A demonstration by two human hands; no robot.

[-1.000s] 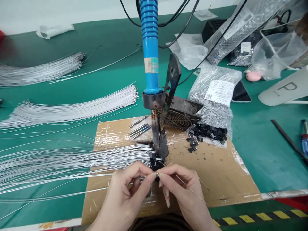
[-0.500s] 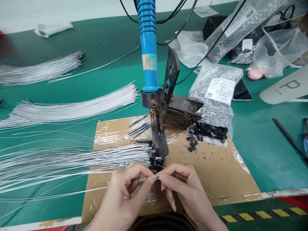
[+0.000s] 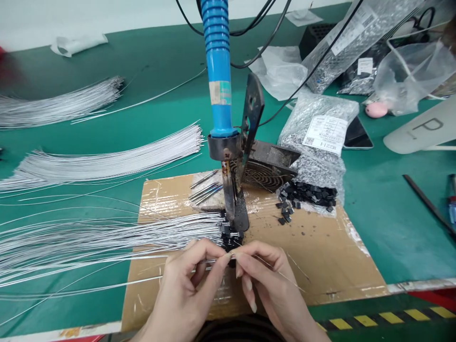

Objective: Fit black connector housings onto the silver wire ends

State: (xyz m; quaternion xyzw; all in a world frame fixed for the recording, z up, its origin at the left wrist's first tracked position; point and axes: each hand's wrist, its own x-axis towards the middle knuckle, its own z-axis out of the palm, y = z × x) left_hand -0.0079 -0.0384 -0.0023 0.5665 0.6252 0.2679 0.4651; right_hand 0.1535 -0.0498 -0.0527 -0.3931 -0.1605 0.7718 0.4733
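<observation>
My left hand (image 3: 188, 289) is closed in a pinch on a thin white wire (image 3: 142, 281) that trails off to the left. My right hand (image 3: 276, 278) pinches at the same spot, fingertips almost touching the left ones; fine wire strands (image 3: 285, 274) stick out past its fingers. The tiny piece between the fingertips is mostly hidden. Just beyond my hands lie wires (image 3: 185, 230) with black tabs (image 3: 228, 232) on their ends. Above them a blue-handled soldering iron (image 3: 218, 61) points downward in a dark metal holder (image 3: 251, 114).
Under the hands lies a cardboard sheet (image 3: 320, 266) on the green table. Metal rods (image 3: 206, 192) rest near the iron. Loose black pieces (image 3: 309, 195) spill from a bubble-wrap bag (image 3: 317, 128). More wire bundles (image 3: 117, 159) lie left; a phone (image 3: 358, 134) and bottle (image 3: 423, 128) stand right.
Both hands have shifted very slightly up and left, still pinched together on the wire. The surrounding things stay where they were.
</observation>
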